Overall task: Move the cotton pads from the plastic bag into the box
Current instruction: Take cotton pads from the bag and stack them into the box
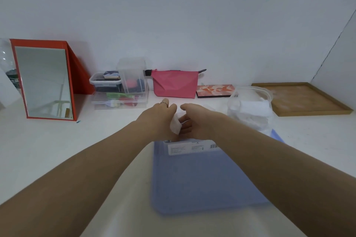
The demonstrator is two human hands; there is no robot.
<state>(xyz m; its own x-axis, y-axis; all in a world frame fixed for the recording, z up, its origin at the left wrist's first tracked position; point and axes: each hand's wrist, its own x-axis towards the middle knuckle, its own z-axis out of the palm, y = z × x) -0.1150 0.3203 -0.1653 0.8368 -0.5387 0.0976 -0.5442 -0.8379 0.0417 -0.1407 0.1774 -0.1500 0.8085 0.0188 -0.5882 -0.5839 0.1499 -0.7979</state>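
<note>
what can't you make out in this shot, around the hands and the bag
Head view only:
- The box: the hands and forearms cover the spot behind the blue mat, so it cannot be made out there.
- Right hand's grip on the cotton pad: its fingers are partly hidden behind the pad.
- Pad count in the plastic bag: the cloudy film blurs the stack.
- Label text: too small and smeared.
- Bottle: cut off by the left edge and the mirror.

Pad [175,125]: white. Mat [202,179]: pale blue. Pouch [175,83]: pink. Mirror [44,81] frame: orange-red. Tray [302,99]: tan wood. Palette [215,91]: orange-and-cream leaf pattern. Table [67,140]: white.
</note>
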